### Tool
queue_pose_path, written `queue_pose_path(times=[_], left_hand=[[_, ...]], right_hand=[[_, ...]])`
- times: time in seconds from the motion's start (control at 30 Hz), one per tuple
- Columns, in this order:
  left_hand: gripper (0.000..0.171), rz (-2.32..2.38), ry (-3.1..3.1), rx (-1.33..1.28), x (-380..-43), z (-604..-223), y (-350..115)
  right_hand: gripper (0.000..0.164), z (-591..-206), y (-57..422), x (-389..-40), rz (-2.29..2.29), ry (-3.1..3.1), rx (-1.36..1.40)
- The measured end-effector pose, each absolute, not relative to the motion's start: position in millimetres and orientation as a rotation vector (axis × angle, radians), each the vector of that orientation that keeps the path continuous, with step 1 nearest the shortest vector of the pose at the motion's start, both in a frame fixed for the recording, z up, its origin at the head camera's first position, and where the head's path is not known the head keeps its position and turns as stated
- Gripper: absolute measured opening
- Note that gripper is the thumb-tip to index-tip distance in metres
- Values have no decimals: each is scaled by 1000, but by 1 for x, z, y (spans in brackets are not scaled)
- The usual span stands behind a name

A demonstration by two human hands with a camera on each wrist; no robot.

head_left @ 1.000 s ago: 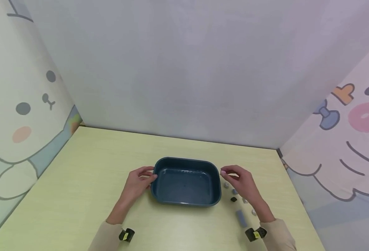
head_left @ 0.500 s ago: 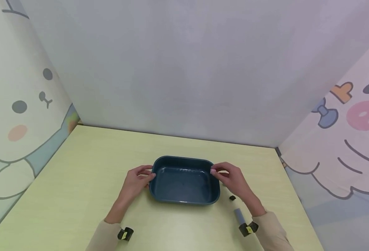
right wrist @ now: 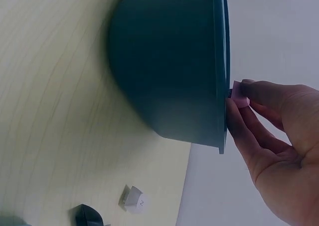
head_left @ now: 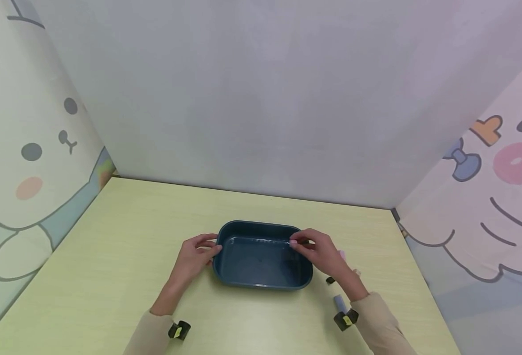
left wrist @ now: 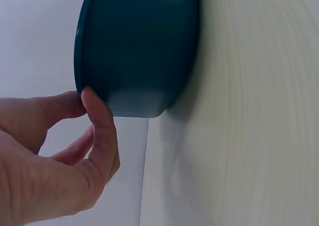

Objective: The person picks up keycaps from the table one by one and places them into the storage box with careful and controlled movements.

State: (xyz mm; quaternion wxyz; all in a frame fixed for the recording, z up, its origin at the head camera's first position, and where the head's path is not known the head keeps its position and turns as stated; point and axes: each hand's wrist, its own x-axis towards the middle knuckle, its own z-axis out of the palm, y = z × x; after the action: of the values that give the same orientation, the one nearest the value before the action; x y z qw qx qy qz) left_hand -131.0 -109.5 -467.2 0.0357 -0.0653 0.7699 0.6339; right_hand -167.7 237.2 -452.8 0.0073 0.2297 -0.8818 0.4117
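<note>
Pale yellow wood-grain table (head_left: 167, 212), plain whitish back wall (head_left: 252, 98), cartoon animals on both side walls (head_left: 3, 98), soft light

Both forearms (head_left: 171, 295) point toward the far edge of the table (head_left: 163, 212). The left hand (head_left: 191, 259) pinches with bent fingers (left wrist: 103, 133) against its thumb (left wrist: 61, 106); the right hand (head_left: 324, 252), nearer the right edge, pinches between thumb and fingers.

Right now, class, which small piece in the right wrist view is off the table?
The pink piece, pinched in the person's right grip; the black piece and the white piece lie on the table instead.
</note>
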Motion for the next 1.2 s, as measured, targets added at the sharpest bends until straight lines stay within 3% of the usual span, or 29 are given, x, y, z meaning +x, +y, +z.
queue_pose_path(times=[1.2], left_hand=[[35,1946,2359,-204,-130,-467,-113]], right_hand=[[12,-470,205,-169,1149,-2819,1169]])
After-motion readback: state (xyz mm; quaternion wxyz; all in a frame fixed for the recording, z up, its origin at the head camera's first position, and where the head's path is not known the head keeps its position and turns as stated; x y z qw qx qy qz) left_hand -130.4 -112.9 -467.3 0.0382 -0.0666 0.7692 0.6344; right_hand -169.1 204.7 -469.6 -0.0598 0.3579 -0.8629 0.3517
